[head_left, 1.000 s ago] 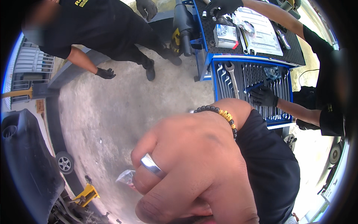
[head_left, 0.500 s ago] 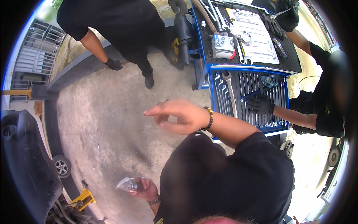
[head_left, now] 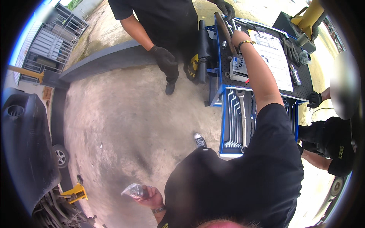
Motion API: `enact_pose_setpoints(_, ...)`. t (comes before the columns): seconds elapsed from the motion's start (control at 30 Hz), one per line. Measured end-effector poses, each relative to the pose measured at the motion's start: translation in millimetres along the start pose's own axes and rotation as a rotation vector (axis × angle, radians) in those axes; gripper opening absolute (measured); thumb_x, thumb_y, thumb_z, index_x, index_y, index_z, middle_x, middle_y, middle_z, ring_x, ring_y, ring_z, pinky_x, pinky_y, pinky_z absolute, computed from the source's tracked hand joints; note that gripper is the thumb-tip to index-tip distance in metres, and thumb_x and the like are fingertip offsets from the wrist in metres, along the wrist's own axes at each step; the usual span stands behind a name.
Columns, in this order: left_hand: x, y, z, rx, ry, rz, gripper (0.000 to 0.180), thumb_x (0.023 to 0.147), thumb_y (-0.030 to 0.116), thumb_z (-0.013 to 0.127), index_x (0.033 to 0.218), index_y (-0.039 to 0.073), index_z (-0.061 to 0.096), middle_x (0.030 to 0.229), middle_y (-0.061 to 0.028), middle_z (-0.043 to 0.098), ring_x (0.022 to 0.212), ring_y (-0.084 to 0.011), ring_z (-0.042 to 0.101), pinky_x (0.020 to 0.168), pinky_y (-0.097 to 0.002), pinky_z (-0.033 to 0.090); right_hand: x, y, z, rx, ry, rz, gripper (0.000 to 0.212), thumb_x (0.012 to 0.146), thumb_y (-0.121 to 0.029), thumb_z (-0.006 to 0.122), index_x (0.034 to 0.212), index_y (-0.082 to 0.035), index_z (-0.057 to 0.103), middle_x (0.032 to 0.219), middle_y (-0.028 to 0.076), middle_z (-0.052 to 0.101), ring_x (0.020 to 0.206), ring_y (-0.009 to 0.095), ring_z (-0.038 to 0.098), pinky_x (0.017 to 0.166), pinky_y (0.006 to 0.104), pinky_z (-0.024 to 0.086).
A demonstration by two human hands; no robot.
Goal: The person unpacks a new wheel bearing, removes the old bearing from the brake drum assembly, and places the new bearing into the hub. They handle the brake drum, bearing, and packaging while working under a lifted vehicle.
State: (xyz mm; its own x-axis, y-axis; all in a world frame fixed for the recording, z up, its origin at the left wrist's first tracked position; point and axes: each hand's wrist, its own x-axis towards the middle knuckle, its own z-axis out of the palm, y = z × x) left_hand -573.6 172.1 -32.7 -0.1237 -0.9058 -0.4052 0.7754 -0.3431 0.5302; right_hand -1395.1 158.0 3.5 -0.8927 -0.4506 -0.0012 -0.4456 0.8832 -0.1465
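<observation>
Plastic bag (head_left: 134, 190) sits pinched in our left hand (head_left: 153, 197), likely freeing our right hand (head_left: 240, 38), grip unclear, beside a wrench (head_left: 238, 27).

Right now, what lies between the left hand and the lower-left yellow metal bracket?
Head view: a clear plastic bag in its grip, then grey concrete floor.

The tool cart (head_left: 219, 92) is blue, the hammer handle (head_left: 224, 31) brown, the sneaker (head_left: 200, 141) black-and-white.
</observation>
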Motion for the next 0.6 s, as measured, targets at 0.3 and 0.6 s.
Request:
enact_pose_setpoints(0.3,-18,-7,-3,-0.013,-0.018,0.070,0.055,0.099,0.065,0.055,0.114,0.013,0.065,0.090,-0.0080,0.068,0.052,-0.0120,0.045,0.048,-0.0257,0.033,27,-5,-15,0.009,-0.071,0.156,0.042,0.098,-0.016,0.048,0.132,-0.006,0.071,0.143,0.019,0.065,0.133,0.036,0.063,0.109,0.0470,0.051)
enact_pose_setpoints(0.6,-38,13,-37,-0.100,0.105,0.077,0.059,0.099,0.067,0.053,0.111,0.012,0.068,0.086,-0.0080,0.068,0.052,-0.0125,0.046,0.047,-0.0257,0.032,-124,16,-79,0.174,0.596,0.061,0.043,0.105,-0.039,0.056,0.095,0.002,0.067,0.091,0.029,0.073,0.090,0.051,0.070,0.079,0.0580,0.054)
